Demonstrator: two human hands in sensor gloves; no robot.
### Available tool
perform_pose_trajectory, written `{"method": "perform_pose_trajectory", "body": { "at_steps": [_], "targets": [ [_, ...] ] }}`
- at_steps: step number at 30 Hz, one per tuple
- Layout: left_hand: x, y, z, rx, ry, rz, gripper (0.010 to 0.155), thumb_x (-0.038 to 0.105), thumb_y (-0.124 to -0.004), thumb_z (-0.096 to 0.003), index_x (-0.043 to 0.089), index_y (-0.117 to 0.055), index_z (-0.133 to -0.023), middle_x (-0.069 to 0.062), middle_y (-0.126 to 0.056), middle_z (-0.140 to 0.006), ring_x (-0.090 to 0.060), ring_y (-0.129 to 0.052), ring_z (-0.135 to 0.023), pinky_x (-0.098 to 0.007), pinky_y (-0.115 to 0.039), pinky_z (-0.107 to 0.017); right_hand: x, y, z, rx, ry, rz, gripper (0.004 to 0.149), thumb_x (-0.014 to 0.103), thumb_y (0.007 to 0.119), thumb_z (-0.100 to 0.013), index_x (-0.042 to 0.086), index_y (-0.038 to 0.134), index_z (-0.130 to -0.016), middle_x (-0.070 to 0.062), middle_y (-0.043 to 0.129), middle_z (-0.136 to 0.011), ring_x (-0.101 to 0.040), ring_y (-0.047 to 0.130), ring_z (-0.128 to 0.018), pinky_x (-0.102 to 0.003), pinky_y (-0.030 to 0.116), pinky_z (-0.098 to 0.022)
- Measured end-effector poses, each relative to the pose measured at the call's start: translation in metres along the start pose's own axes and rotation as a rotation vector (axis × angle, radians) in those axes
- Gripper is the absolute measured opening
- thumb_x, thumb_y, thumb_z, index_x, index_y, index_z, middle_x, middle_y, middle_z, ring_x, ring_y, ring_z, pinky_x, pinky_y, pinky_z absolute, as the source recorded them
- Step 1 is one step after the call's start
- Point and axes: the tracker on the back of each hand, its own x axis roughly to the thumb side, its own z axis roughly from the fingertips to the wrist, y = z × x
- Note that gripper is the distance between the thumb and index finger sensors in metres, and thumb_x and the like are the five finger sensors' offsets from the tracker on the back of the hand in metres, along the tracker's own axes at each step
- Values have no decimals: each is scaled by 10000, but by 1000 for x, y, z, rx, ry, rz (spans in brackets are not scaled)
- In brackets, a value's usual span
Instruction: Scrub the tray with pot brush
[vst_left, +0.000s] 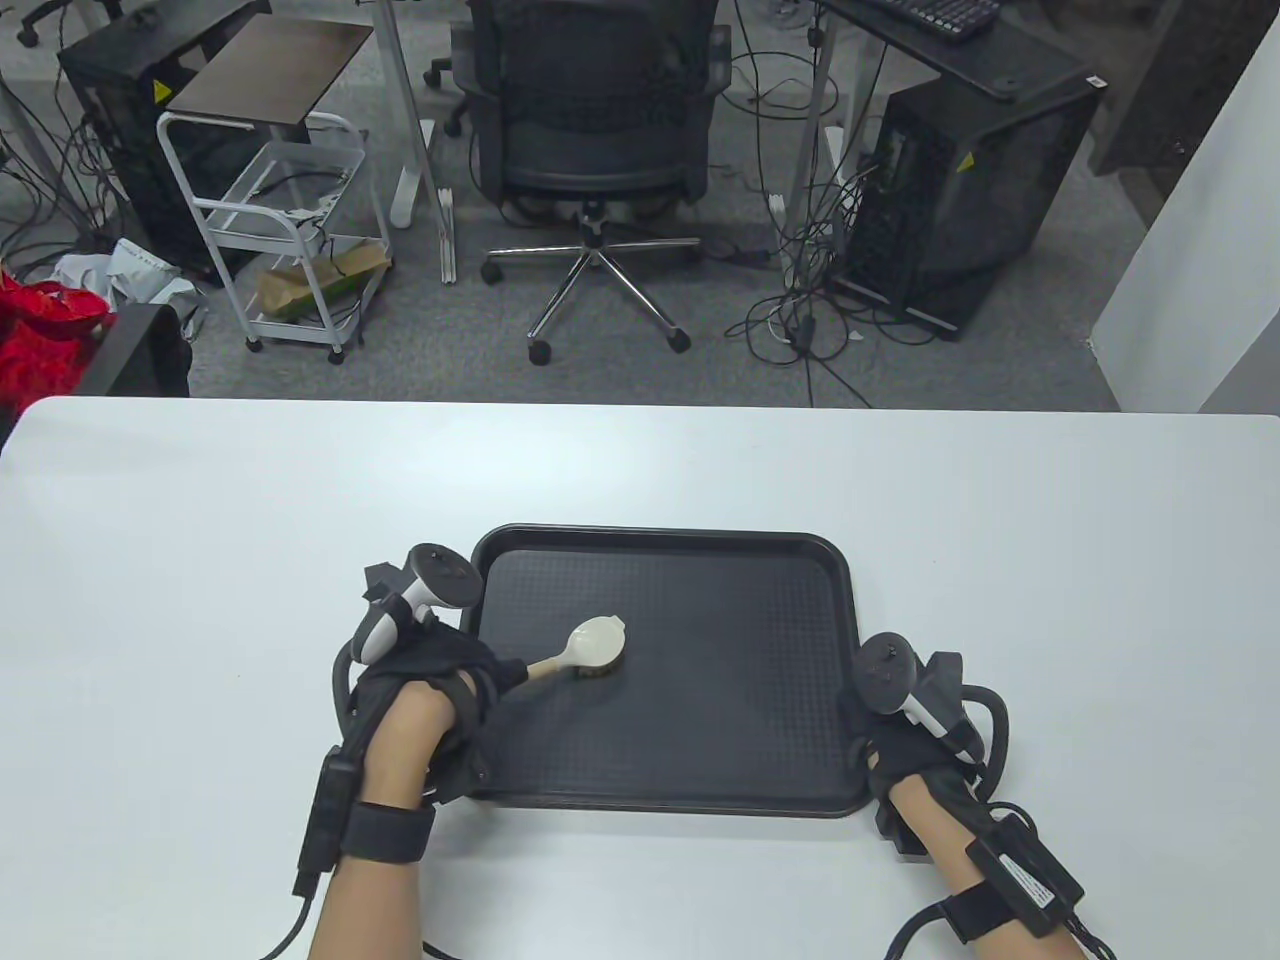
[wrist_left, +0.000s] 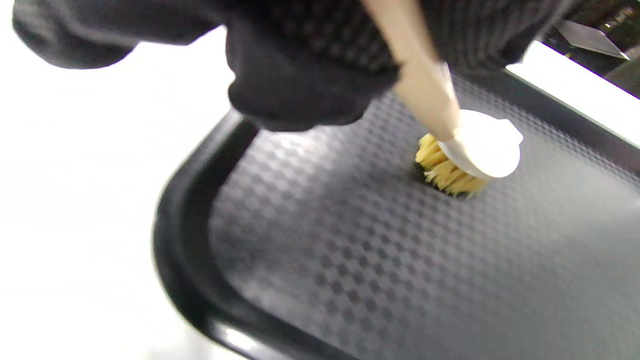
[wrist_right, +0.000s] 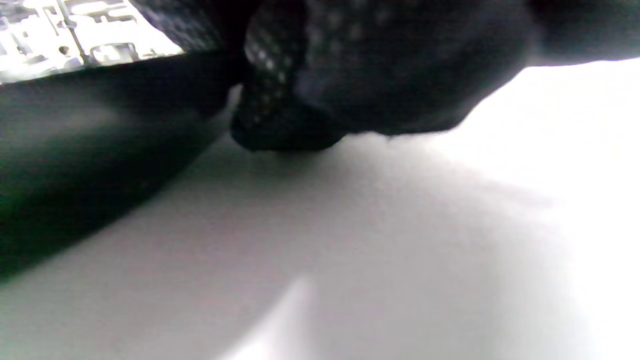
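A black textured tray (vst_left: 760, 570) lies on the white table, near the front middle. My left hand (vst_left: 450, 680) grips the wooden handle of a pot brush (vst_left: 597, 645) with a white head and yellow bristles. The bristles press on the tray's left part. In the left wrist view the brush (wrist_left: 475, 150) stands bristles-down on the tray floor (wrist_left: 375, 260). My right hand (vst_left: 890, 740) holds the tray's right rim near its front corner. In the right wrist view its gloved fingers (wrist_right: 300, 115) rest where the tray wall (wrist_right: 90, 150) meets the table.
The white table (vst_left: 200, 560) stretches wide on both sides of the tray. Beyond its far edge stand an office chair (vst_left: 600, 150), a white wire cart (vst_left: 280, 220) and two black computer towers on the floor.
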Motion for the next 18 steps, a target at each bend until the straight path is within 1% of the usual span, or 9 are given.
{"method": "perform_pose_trajectory", "body": {
  "at_steps": [6,9,14,16,18],
  "targets": [
    [-37,16,4,27,73,61,607,570,-812,-371,91,-897,-735,-23,-1058,-367,-230,-953,-92,-504,-842,-394,0,0,0,-2,2,3,584,367,758,-472,53,620,-945,-41,993,-356,-234,969,-124,-448,834,-199],
    [-51,21,7,33,99,88,605,562,-822,-364,84,-907,-726,-33,-1063,-361,-242,-953,-86,-512,-840,-391,0,0,0,-3,2,5,584,367,758,-472,54,621,-945,-41,993,-356,-234,969,-124,-448,834,-199],
    [-68,31,18,89,176,93,599,543,-839,-351,70,-928,-708,-46,-1073,-349,-259,-954,-78,-525,-842,-378,0,0,0,-4,4,9,584,368,758,-471,56,621,-945,-40,993,-356,-233,969,-123,-447,834,-198],
    [-69,32,20,87,144,112,598,538,-846,-352,63,-928,-706,-45,-1069,-349,-257,-952,-81,-522,-837,-390,1,0,0,-5,5,11,583,368,758,-471,56,622,-945,-39,993,-355,-233,969,-124,-447,834,-199],
    [-63,33,18,83,40,123,603,549,-831,-365,60,-911,-707,-16,-1058,-346,-223,-952,-77,-498,-847,-385,1,0,0,-5,5,10,584,367,758,-472,55,622,-945,-40,993,-355,-233,969,-123,-448,834,-198]
  ]
}}
